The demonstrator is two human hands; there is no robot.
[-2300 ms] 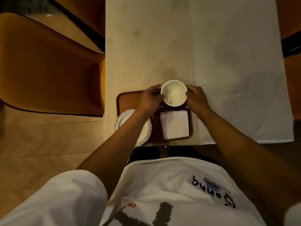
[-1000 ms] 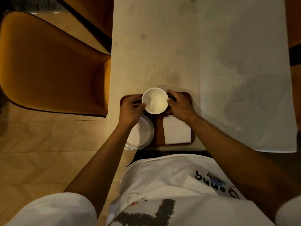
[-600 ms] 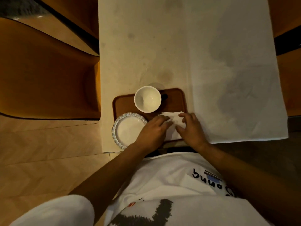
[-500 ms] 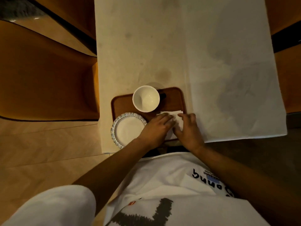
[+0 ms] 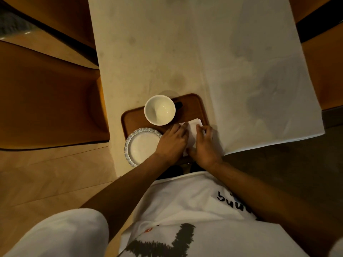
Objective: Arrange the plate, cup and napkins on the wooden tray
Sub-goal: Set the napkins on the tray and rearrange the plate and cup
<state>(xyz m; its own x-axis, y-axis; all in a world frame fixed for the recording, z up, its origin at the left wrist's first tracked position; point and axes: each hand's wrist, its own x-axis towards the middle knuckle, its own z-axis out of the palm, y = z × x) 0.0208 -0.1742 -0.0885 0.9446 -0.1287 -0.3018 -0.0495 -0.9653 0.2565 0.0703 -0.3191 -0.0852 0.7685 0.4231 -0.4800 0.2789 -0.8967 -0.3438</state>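
- A person leans over a pale table point(image 5: 167, 52), both bare forearms reaching forward and converging at the near right corner of a wooden tray point(image 5: 193, 106).
- The left hand point(image 5: 171, 143) lies palm down with fingers extended, its fingertips resting on the left part of a stack of white napkins point(image 5: 193, 128); it presses flat and does not close around anything.
- The right hand point(image 5: 206, 145) sits just beside it, fingers laid along the right edge of the napkins, thumb side toward the left hand; whether it pinches the stack or merely rests on it cannot be told.
- The napkins are folded, white and squarish, lying on the tray's near right part, with only the strip between the hands and the far corners showing.
- A white cup point(image 5: 160, 110), upright and empty, stands on the tray's far side, its dark handle pointing right.
- A white plate point(image 5: 142, 145) with a patterned, scalloped rim rests on the tray's near left corner, overhanging the tray and reaching the table's edge; the left wrist passes just beside its right rim.
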